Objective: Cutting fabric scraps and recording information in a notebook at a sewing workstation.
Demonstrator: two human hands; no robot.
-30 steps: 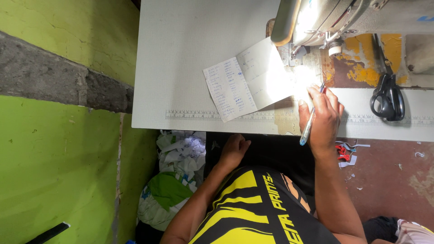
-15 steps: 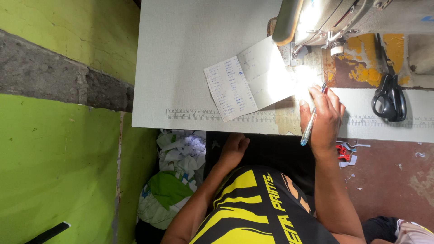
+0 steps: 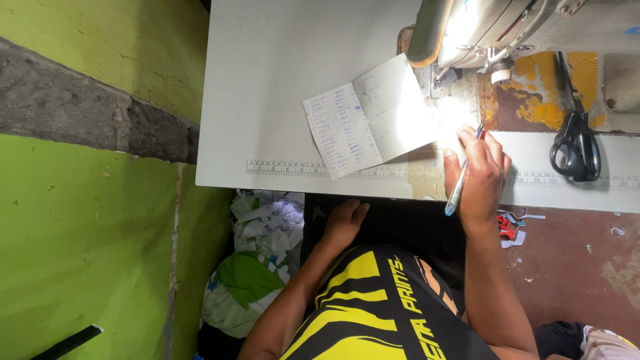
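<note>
1. A person sits at a white table (image 3: pixel 280 80) that carries a sewing machine (image 3: pixel 507 27), seen from above by a head-worn camera.
2. The right hand (image 3: pixel 477 177) rests on the table's near edge, its grip closed around a blue pen (image 3: pixel 461 180). The pen's tip points toward the brightly lit spot under the machine's lamp.
3. An open notebook (image 3: pixel 367 120) lies flat on the table just to the left of that hand, its left page filled with handwritten rows and its right page washed out by the glare.
4. The left hand (image 3: pixel 343 223) lies below the table edge on the dark lap, fingers loosely curled and holding nothing.
5. Black-handled scissors (image 3: pixel 575 143) lie on the table, well to the right of the pen hand and apart from it.
6. A printed ruler strip (image 3: pixel 287 168) runs along the table's front edge.
7. Judging from this, the step in hand is writing in the notebook. The next move calls for bringing the pen tip onto the page, which lies unsteadied by the other hand.
8. Fabric scraps (image 3: pixel 260 253) lie heaped on the floor beside a green wall (image 3: pixel 80 233).
</note>
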